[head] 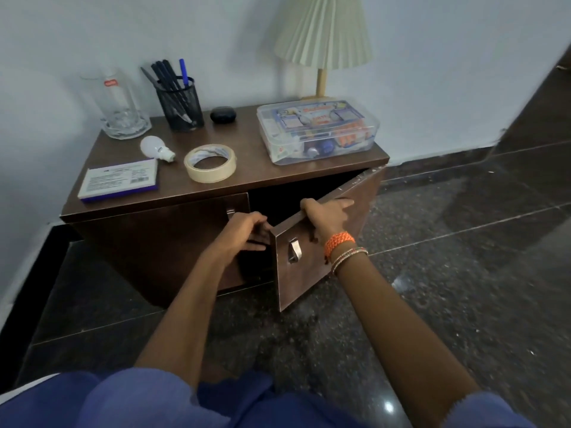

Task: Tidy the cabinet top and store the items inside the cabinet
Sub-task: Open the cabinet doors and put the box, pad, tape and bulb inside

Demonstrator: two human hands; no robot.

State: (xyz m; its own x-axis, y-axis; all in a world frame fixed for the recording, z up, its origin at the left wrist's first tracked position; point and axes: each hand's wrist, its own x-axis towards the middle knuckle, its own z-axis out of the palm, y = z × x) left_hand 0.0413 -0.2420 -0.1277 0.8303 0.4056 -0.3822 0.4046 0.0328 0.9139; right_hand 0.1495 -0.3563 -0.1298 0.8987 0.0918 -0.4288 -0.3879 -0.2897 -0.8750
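Observation:
A low brown cabinet [253,168] stands against the wall. Its right door [333,242] is swung partly outward. My right hand [327,214] grips that door's top edge. My left hand [247,230] is curled around the inner edge of the closed left door [160,242], at the dark gap. On top lie a clear plastic box [318,131] of small items, a tape roll [210,162], a white bulb [156,148], a flat white-and-purple box [119,180], a black mesh pen holder [179,103], a small black case [223,114] and a glass jar [119,103].
A lamp [323,41] with a pleated shade stands at the back right of the top. The white wall is right behind. Dark polished stone floor [463,273] spreads to the right and in front. My knees in blue cloth fill the bottom edge.

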